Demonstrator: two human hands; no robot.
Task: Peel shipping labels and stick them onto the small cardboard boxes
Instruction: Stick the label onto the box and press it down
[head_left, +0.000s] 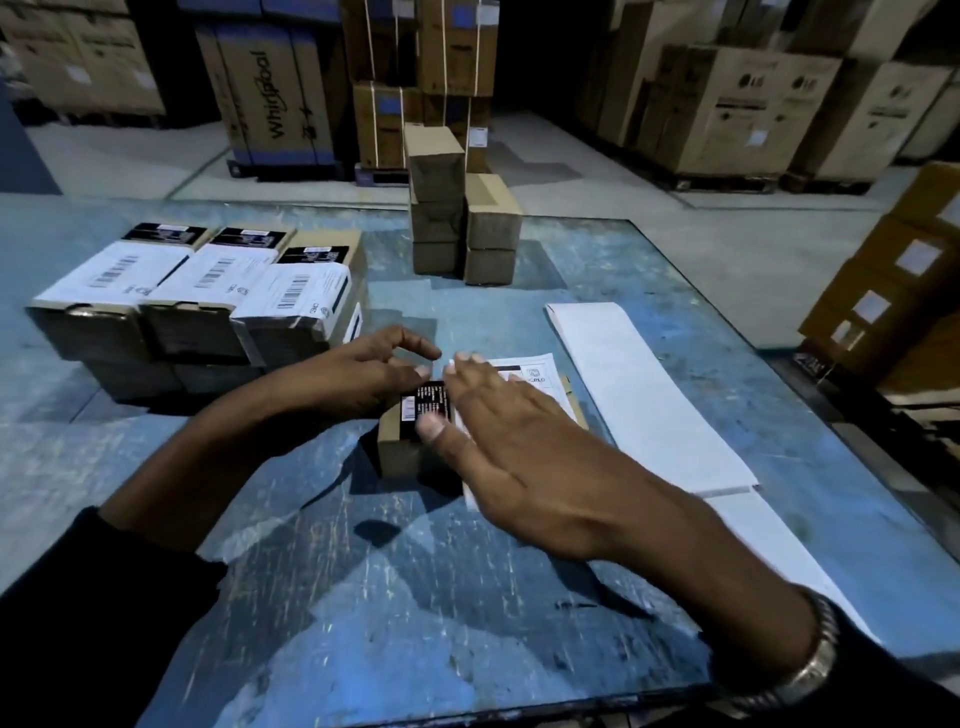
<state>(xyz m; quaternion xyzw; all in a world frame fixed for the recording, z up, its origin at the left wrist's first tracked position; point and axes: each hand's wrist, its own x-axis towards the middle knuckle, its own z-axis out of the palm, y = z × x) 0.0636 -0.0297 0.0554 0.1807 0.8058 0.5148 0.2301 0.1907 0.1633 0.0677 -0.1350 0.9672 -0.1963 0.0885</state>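
A small cardboard box (397, 449) with a black printed patch on top lies at the middle of the blue table. A white shipping label (540, 376) lies over its top, mostly hidden under my right hand (509, 441), which presses flat on it with straight fingers. My left hand (363, 379) steadies the box's far left side, fingers curled against it. Labelled boxes (197, 306) sit in a stack at the left. Plain small boxes (462, 218) stand stacked at the back centre.
A long white strip of label backing (644, 400) runs along the table's right side toward the front edge. The scuffed blue table (363, 597) ends close to me. Large cartons on pallets (748, 109) ring the floor behind and at the right.
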